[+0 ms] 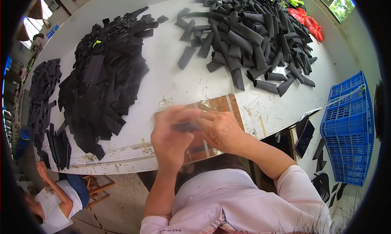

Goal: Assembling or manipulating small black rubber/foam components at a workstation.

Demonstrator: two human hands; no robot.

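Piece: a small dark piece (pixel 187 127) sits between the two hands, above the board (pixel 222 103) at the tabletop's near edge; its outline is blurred.
Left hand: the left hand (pixel 173 126) is smeared by motion, its fingers reaching over the piece; I cannot tell whether they pinch it.
Right hand: the right hand (pixel 220 130) has its fingers bent inward at the piece's right end; their grip is hidden.
Handling: best to steady the piece with one hand, work its edges with the other, and press evenly so that it neither creases nor skews.
Board: brown, flat, crossed by pale strips, with shiny, wrinkled clear film; a snag there could catch an edge.
Flats: matt black, thin, straight-cut sheets (pixel 104 67), heaped loosely.
Tubes: dark grey, smooth, soft-looking and open-ended tubes (pixel 244 34), some flattened.
Tabletop: white, scuffed tabletop (pixel 163 71), its near edge stained.
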